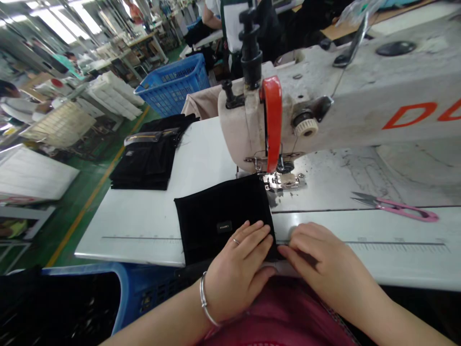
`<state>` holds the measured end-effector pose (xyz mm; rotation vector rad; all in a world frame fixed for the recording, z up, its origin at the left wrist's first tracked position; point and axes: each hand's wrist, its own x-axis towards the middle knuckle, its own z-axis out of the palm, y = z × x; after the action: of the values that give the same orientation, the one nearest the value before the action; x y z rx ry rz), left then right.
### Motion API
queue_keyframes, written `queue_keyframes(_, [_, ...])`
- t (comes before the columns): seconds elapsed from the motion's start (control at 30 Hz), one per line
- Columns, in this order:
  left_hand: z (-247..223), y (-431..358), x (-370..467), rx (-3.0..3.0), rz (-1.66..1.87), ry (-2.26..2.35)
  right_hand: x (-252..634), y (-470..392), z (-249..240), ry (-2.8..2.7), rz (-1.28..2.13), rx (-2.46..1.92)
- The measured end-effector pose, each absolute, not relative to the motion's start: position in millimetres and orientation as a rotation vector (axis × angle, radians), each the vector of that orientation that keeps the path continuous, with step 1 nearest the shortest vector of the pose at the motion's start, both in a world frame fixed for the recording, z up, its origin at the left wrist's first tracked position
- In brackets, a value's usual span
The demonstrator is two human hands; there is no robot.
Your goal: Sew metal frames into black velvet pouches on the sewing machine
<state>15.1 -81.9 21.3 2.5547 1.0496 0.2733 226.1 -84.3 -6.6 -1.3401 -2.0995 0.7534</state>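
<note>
The left hand point(239, 274) lay palm down, fingers outstretched and close together, thumb alongside. Just beside it, the right hand point(319, 252) curled its fingers inward, thumb reaching leftward. Both bare forearms point(169, 315) slanted inward.

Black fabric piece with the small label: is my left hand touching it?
Touching. The head view shows the left hand lying palm-down with its fingers across the black fabric piece.

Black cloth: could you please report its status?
Left hand resting on black cloth. Right hand at its corner. Pink snips lying apart, to the right.
</note>
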Motion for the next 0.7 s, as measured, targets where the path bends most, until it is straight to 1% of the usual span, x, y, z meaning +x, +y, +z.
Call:
queue_keyframes(0.13, [12,-79,17,2.642,0.311,1.039,230,-74,-2,-2.222,0.597,-1.32])
queue_keyframes(0.23, [11,-74,17,2.655,0.345,1.058,232,-63,-2,-2.381,0.383,-1.163])
queue_keyframes(0.33, [9,-65,16,2.663,0.382,1.072,232,-51,-5,-2.496,0.255,-1.04])
queue_keyframes(0.7, [-3,-15,12,2.667,0.535,1.02,234,-4,-1,-2.643,0.168,-0.991])
